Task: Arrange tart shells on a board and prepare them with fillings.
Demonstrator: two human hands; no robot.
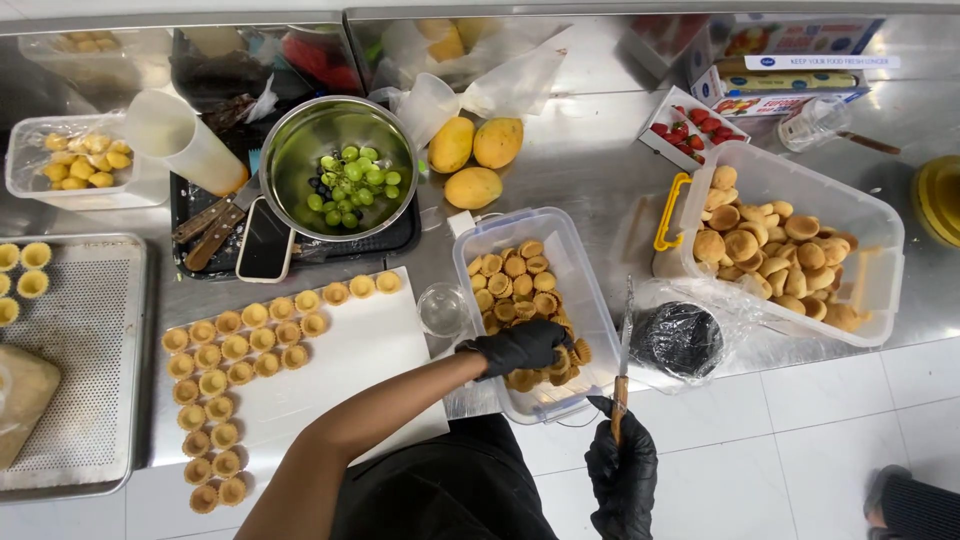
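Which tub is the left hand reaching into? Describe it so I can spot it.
Start at the steel bowl of grapes; just right and below sits a clear rectangular tub of small tart shells. The left hand is inside it. Unlike the larger tub, it lacks a yellow latch.

black glove on left hand (518, 348); same on right hand (622, 470); dark top

A: Obstacles beside the clear tub (575, 262)?
B: Small glass (443, 308) left, wrapped black lump (680, 340) right, mangoes (475, 160) behind.
A: Free room?
B: White sheet's (375, 345) bare right half; tub's open top.
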